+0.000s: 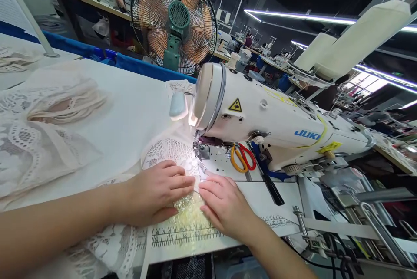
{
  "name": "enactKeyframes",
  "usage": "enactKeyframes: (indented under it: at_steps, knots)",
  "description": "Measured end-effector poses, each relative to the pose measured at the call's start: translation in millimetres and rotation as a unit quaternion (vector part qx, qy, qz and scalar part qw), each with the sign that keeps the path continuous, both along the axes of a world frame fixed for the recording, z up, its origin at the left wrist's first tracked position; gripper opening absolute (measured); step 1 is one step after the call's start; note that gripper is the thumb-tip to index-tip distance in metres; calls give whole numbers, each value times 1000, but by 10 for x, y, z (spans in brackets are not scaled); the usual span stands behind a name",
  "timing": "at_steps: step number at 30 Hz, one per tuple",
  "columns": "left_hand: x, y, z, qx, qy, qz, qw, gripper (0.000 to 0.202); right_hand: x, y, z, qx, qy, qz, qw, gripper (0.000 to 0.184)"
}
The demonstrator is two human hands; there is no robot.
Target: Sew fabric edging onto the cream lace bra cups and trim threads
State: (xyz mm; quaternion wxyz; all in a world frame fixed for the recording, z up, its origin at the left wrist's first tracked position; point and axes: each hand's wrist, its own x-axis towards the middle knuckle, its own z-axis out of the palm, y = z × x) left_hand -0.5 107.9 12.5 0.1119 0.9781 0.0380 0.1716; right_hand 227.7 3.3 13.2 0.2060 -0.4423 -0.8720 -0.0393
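Two bare hands lie flat on a piece of white lace fabric (169, 151) at the lower centre of the frame, just in front of the needle area of a white sewing machine (276, 127). The left hand (159, 194) rests palm down with its fingers held together and pointing right, pressing the lace against the machine bed. The right hand (223, 203) lies beside it, also palm down, fingers together and angled up toward the presser foot (199, 151); its fingertips nearly meet those of the left hand. Neither hand pinches anything; both simply press on the cloth. The lace runs from under the hands up to the presser foot, brightly lit by the machine's lamp, and trails off the table edge at lower left. A printed ruler strip (189, 233) shows on the table just below the hands.

Orange and red scissors (243, 157) lie on the machine bed, right of the needle, well apart from the hands. A stack of folded lace pieces (48, 114) sits at the left of the frame on the white table (130, 105). A green-and-black fan (174, 18) stands behind the table at upper centre.
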Motion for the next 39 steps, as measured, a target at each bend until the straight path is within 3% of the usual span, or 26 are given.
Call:
enactKeyframes:
  at_steps: [12, 22, 29, 34, 39]
  knots:
    - [96, 396, 6, 35, -30, -76, 996, 28, -80, 256, 35, 30, -44, -49, 997, 25]
    - [169, 618, 82, 62, -16, -80, 995, 25, -177, 459, 70, 15, -81, -106, 991, 32]
    - [179, 803, 68, 100, -28, -70, 992, 34, -231, 524, 21, -37, -103, -144, 984, 40]
    - [162, 959, 40, 138, 7, -29, 990, 42, -187, 499, -24, -21, -66, -125, 990, 38]
    - [173, 1093, -12, 72, 52, 20, 996, 36, -164, 463, -21, -20, -47, -124, 991, 33]
